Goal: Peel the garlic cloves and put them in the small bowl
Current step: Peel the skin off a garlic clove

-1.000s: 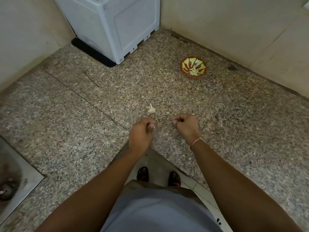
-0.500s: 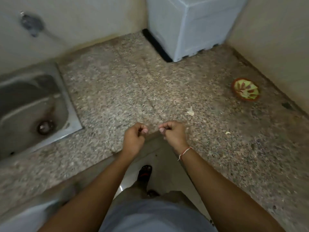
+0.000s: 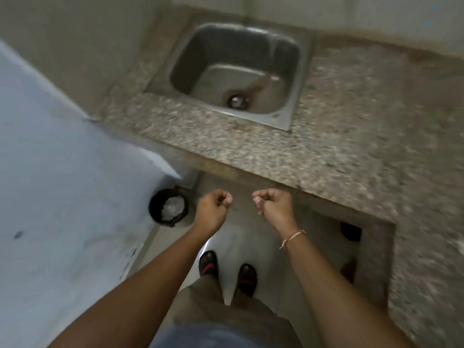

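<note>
Both of my hands are out over the floor, just in front of the granite counter's (image 3: 251, 156) front edge. My left hand (image 3: 213, 209) is curled into a loose fist with the thumb against the fingers. My right hand (image 3: 273, 207), with a red thread on its wrist, is curled the same way. Nothing shows between the fingers of either hand. Neither the small bowl nor the garlic is in view.
A steel sink (image 3: 233, 74) is set into the counter straight ahead. A black bin (image 3: 168, 207) with pale scraps inside stands on the floor to the left, beside a white appliance (image 3: 62, 197). My sandalled feet (image 3: 227, 270) are on the tiled floor.
The view has swung left, away from the bowl and the garlic, and now faces the sink and the bin. Both hands stay curled and have moved off the counter.
</note>
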